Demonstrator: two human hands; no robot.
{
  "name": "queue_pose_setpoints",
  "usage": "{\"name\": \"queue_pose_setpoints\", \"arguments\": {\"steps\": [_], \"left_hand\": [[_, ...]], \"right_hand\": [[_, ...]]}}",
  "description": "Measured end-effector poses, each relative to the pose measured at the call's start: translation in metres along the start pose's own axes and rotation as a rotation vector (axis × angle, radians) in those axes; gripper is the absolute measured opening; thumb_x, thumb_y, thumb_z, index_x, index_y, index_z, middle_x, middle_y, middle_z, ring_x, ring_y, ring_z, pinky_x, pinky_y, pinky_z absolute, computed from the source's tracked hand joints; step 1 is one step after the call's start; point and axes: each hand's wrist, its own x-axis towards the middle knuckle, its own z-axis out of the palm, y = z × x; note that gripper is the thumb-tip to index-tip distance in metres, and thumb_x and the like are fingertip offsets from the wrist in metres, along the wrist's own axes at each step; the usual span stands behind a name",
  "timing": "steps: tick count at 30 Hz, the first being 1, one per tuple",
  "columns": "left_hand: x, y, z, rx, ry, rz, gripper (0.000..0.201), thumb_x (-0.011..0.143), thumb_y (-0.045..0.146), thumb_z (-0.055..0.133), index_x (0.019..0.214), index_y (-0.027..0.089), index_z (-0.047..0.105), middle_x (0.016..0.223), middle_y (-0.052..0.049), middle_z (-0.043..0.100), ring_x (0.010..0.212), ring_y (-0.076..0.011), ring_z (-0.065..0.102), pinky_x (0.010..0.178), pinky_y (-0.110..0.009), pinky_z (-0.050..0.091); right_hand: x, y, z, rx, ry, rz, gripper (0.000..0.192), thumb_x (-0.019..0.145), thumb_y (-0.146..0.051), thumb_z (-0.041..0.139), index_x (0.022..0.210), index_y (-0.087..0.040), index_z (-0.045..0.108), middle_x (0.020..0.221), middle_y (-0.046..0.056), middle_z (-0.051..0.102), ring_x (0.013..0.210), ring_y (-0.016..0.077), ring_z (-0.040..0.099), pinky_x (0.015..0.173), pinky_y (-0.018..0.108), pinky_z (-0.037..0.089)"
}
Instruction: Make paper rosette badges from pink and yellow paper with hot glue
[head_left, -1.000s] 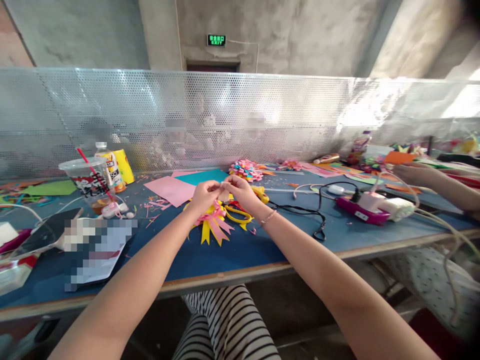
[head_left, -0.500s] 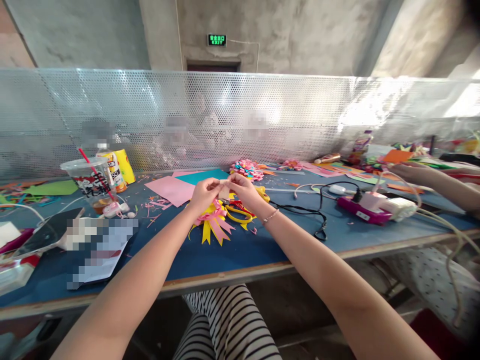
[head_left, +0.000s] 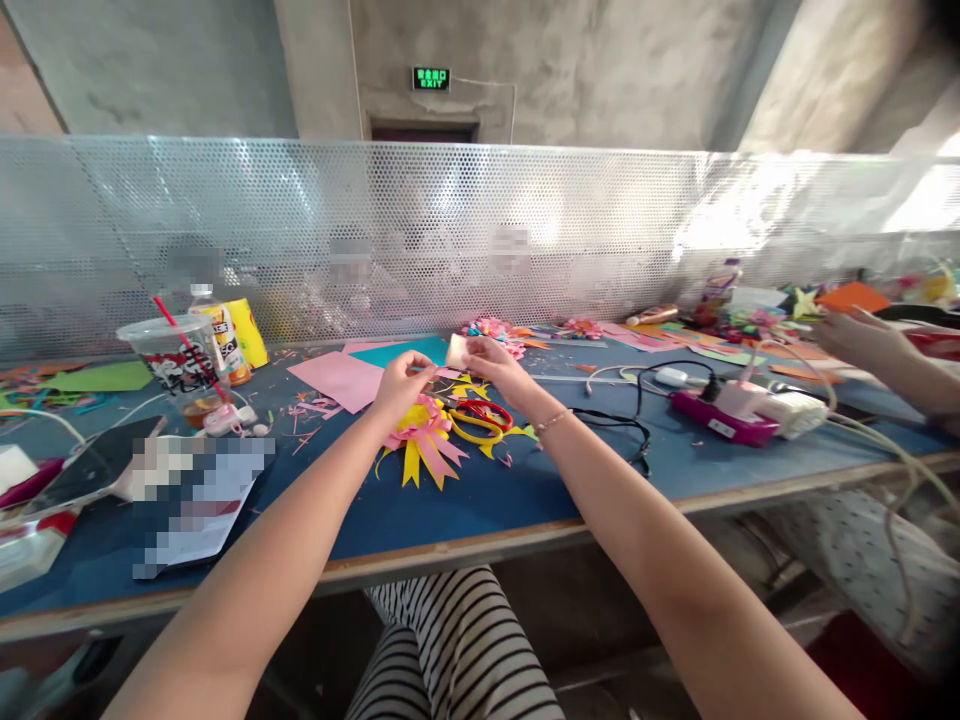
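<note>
A small pale roll of tape [head_left: 457,350] was pinched in the fingers of the right hand [head_left: 491,362], raised just above the worktop [head_left: 480,500]. The left hand [head_left: 403,382] was closed narrow, its fingertips apparently nipping the free end of the strip; the strip itself was too fine to be made out. Beneath both hands a pink and yellow ribbon bow [head_left: 424,435] lay on the worktop, with red-handled scissors [head_left: 480,415] just beside it. The strip would best be drawn out taut and level, kept clear of the bow's loops, and the roll held lightly so that it could turn.
</note>
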Motion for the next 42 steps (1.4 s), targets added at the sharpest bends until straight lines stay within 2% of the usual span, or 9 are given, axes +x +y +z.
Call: {"name": "queue_pose_setpoints", "arguments": {"steps": [2,4,7,12,17,22,26,32,42], "left_hand": [[0.004,-0.004,-0.005,0.007,0.044,-0.019,0.017,0.069,0.030,0.064,0.072,0.017,0.054,0.069,0.000,0.059,0.066,-0.0141,0.061,0.064,-0.027,0.049],[0.006,-0.009,-0.009,0.022,0.065,-0.047,0.015,0.069,0.029,0.064,0.071,0.017,0.054,0.068,-0.001,0.059,0.065,-0.0139,0.060,0.063,-0.027,0.049],[0.008,-0.014,-0.011,0.075,0.060,-0.065,0.015,0.068,0.028,0.065,0.069,0.017,0.054,0.068,-0.001,0.059,0.063,-0.0132,0.058,0.063,-0.027,0.048],[0.006,-0.008,-0.006,0.060,0.026,-0.006,0.024,0.067,0.034,0.069,0.079,0.017,0.056,0.082,-0.003,0.061,0.078,-0.0146,0.059,0.070,-0.027,0.047],[0.000,0.001,0.002,-0.124,-0.047,-0.112,0.034,0.063,0.034,0.074,0.084,0.018,0.052,0.084,-0.001,0.060,0.072,-0.0127,0.060,0.065,-0.026,0.049],[-0.006,0.005,0.005,-0.341,-0.122,-0.206,0.040,0.055,0.033,0.079,0.076,0.016,0.050,0.071,0.002,0.057,0.064,-0.0108,0.059,0.060,-0.025,0.049],[-0.007,0.007,0.004,-0.375,-0.104,-0.230,0.041,0.050,0.028,0.082,0.074,0.016,0.050,0.065,0.003,0.057,0.057,-0.0085,0.056,0.055,-0.021,0.046],[-0.002,0.000,0.002,-0.348,-0.024,-0.169,0.037,0.053,0.023,0.076,0.073,0.018,0.046,0.060,0.006,0.054,0.050,-0.0076,0.052,0.048,-0.019,0.041],[-0.004,0.007,0.005,-0.143,-0.004,-0.098,0.030,0.063,0.020,0.069,0.077,0.020,0.042,0.067,0.004,0.058,0.063,-0.0115,0.059,0.057,-0.023,0.048]], "right_hand": [[0.005,0.004,-0.021,0.026,0.129,0.055,0.032,0.064,-0.037,0.071,0.088,-0.021,0.057,0.088,0.000,0.057,0.081,0.0121,0.055,0.069,0.024,0.046],[0.010,0.009,-0.039,0.131,0.160,0.132,0.031,0.063,-0.036,0.072,0.087,-0.021,0.058,0.087,0.000,0.059,0.081,0.0132,0.058,0.068,0.026,0.047],[0.011,0.011,-0.047,0.252,0.204,0.167,0.032,0.058,-0.029,0.074,0.084,-0.021,0.058,0.082,-0.001,0.060,0.076,0.0125,0.058,0.064,0.025,0.047],[0.000,-0.004,-0.014,0.317,0.008,0.115,0.026,0.059,-0.023,0.072,0.082,-0.020,0.058,0.082,-0.002,0.060,0.075,0.0109,0.058,0.069,0.026,0.049],[-0.011,-0.014,0.017,0.349,-0.136,0.082,0.026,0.064,-0.024,0.070,0.087,-0.020,0.058,0.085,-0.002,0.058,0.073,0.0099,0.056,0.067,0.025,0.049],[-0.014,-0.009,0.022,0.287,-0.159,0.072,0.024,0.069,-0.024,0.066,0.091,-0.020,0.057,0.081,-0.002,0.055,0.070,0.0081,0.054,0.065,0.023,0.047],[-0.015,-0.008,0.023,0.281,-0.173,0.064,0.024,0.071,-0.025,0.067,0.093,-0.020,0.057,0.083,-0.002,0.055,0.072,0.0084,0.056,0.068,0.024,0.049],[-0.011,-0.003,0.020,0.274,-0.143,0.045,0.027,0.068,-0.025,0.070,0.091,-0.020,0.057,0.084,-0.002,0.058,0.076,0.0094,0.057,0.070,0.025,0.050],[-0.009,0.002,0.022,0.156,-0.038,0.046,0.029,0.066,-0.029,0.071,0.089,-0.020,0.057,0.074,-0.003,0.057,0.067,0.0098,0.056,0.064,0.026,0.048]]}}
